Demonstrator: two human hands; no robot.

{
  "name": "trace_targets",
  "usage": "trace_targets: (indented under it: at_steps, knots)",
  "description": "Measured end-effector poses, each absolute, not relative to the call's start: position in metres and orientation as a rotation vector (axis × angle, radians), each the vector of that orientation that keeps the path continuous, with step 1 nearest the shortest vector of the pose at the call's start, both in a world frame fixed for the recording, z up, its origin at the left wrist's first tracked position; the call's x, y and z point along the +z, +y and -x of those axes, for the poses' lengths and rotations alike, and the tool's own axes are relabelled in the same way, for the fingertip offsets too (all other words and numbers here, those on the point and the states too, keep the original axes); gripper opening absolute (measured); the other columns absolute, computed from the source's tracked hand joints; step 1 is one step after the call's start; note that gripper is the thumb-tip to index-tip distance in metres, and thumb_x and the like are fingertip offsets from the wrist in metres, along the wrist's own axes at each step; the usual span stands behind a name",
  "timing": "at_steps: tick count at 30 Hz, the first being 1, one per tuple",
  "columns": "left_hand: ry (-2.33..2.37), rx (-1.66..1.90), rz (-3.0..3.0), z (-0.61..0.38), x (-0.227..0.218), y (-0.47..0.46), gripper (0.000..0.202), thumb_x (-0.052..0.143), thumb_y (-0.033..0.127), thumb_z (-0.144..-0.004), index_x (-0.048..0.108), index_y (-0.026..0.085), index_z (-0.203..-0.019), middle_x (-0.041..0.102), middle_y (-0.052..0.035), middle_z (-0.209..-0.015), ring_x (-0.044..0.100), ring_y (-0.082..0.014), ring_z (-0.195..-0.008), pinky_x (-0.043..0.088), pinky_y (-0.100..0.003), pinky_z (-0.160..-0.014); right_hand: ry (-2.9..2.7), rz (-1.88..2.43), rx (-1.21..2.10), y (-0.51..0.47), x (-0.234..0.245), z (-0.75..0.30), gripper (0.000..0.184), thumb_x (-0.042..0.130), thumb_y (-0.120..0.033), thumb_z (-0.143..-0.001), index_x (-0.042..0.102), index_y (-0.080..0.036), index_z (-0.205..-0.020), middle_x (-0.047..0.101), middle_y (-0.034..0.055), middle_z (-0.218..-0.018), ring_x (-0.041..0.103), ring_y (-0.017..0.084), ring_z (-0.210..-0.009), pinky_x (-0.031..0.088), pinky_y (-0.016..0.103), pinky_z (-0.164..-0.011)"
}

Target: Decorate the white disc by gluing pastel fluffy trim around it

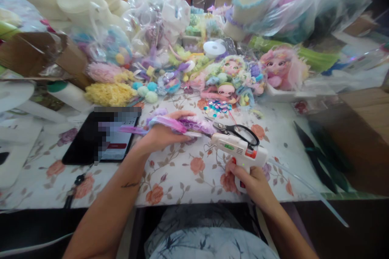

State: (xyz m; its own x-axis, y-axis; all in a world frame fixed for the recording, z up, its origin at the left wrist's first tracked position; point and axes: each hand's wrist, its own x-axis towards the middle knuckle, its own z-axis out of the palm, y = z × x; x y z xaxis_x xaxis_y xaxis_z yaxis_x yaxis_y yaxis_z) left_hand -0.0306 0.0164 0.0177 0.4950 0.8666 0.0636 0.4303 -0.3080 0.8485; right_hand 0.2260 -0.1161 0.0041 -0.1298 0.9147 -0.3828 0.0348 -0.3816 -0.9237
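Note:
My left hand (162, 135) is closed around a lilac and pink ruffled ribbon piece (197, 123), whose loose purple end trails left past the wrist. In my right hand (251, 176) is a white hot glue gun (234, 145), gripped by its handle with the fingers near the red trigger. Its nozzle points left and meets, or nearly meets, the ribbon piece; actual contact is hard to make out. A long clear glue stick (316, 190) sticks out from the gun's back. Black-handled scissors (243, 131) lie just behind the gun.
A smartphone (100, 137) lies left of my left hand. Shiny blue sequins (219, 107) are scattered beyond the scissors. Dark pliers (316, 153) rest at the right. Doll heads (231, 64), pompoms (147, 91), yellow yarn (111, 94) and plastic bags crowd the back of the flowered tablecloth (182, 182).

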Motion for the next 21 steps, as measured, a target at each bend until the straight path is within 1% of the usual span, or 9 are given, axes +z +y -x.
trace_targets:
  at_steps: [4, 10, 14, 16, 18, 20, 21]
  knots:
    - [1.059, 0.698, -1.912, 0.0309, 0.0166, 0.0167, 0.064, 0.081, 0.044, -0.073, 0.06, 0.023, -0.129, 0.065, -0.0089, -0.133, 0.059, -0.0309, -0.125, 0.051, -0.039, -0.104, -1.111, 1.454, 1.577, -0.1159, 0.0031, -0.2256, 0.046, 0.059, -0.045, -0.091, 0.061, -0.019, -0.052, 0.058, 0.0019, -0.046, 0.052, 0.014, -0.047, 0.045, 0.028, -0.055]
    - [1.077, 0.685, -1.906, 0.0304, 0.0182, 0.0154, 0.061, 0.081, 0.042, -0.073, 0.06, 0.024, -0.128, 0.065, -0.0086, -0.133, 0.059, -0.0307, -0.125, 0.05, -0.039, -0.105, -1.107, 1.444, 1.585, -0.1158, 0.0012, -0.2252, 0.046, 0.059, -0.045, -0.09, 0.06, -0.018, -0.053, 0.059, 0.0027, -0.046, 0.05, 0.013, -0.045, 0.039, 0.026, -0.045]
    - [1.087, 0.681, -1.915, 0.029, 0.0193, 0.0155, 0.062, 0.081, 0.043, -0.073, 0.06, 0.025, -0.129, 0.065, -0.0084, -0.133, 0.06, -0.0309, -0.124, 0.049, -0.04, -0.106, -1.088, 1.43, 1.597, -0.1152, 0.0039, -0.2259, 0.044, 0.06, -0.044, -0.09, 0.059, -0.019, -0.053, 0.059, 0.0031, -0.046, 0.055, 0.015, -0.048, 0.041, 0.026, -0.046]
    - [1.094, 0.682, -1.919, 0.0295, 0.0175, 0.0166, 0.063, 0.081, 0.044, -0.073, 0.06, 0.025, -0.129, 0.065, -0.0087, -0.132, 0.06, -0.031, -0.124, 0.049, -0.041, -0.106, -1.053, 1.446, 1.587, -0.1148, 0.0038, -0.2259, 0.037, 0.062, -0.044, -0.088, 0.061, -0.019, -0.061, 0.06, 0.0019, -0.046, 0.055, 0.015, -0.046, 0.04, 0.026, -0.045]
    - [1.12, 0.687, -1.919, 0.0312, 0.0145, 0.0181, 0.065, 0.082, 0.044, -0.071, 0.061, 0.025, -0.129, 0.064, -0.009, -0.133, 0.058, -0.0321, -0.125, 0.049, -0.041, -0.106, -0.998, 1.455, 1.583, -0.1143, 0.0026, -0.2251, 0.028, 0.064, -0.044, -0.086, 0.064, -0.019, -0.074, 0.059, -0.0008, -0.046, 0.054, 0.015, -0.043, 0.039, 0.025, -0.042]
    - [1.184, 0.711, -1.897, 0.0327, 0.0119, 0.0194, 0.068, 0.084, 0.044, -0.067, 0.062, 0.024, -0.128, 0.063, -0.0093, -0.135, 0.055, -0.0343, -0.128, 0.048, -0.043, -0.107, -0.972, 1.446, 1.587, -0.1138, 0.0018, -0.224, 0.025, 0.065, -0.043, -0.084, 0.064, -0.019, -0.084, 0.058, -0.0029, -0.045, 0.055, 0.015, -0.043, 0.04, 0.025, -0.042]
    - [1.225, 0.751, -1.865, 0.0327, 0.0115, 0.0197, 0.07, 0.087, 0.044, -0.063, 0.063, 0.024, -0.125, 0.064, -0.0096, -0.133, 0.056, -0.0353, -0.127, 0.049, -0.045, -0.106, -0.977, 1.444, 1.577, -0.1137, 0.0018, -0.2238, 0.025, 0.065, -0.043, -0.083, 0.065, -0.019, -0.086, 0.058, -0.0032, -0.045, 0.056, 0.015, -0.043, 0.04, 0.024, -0.042]
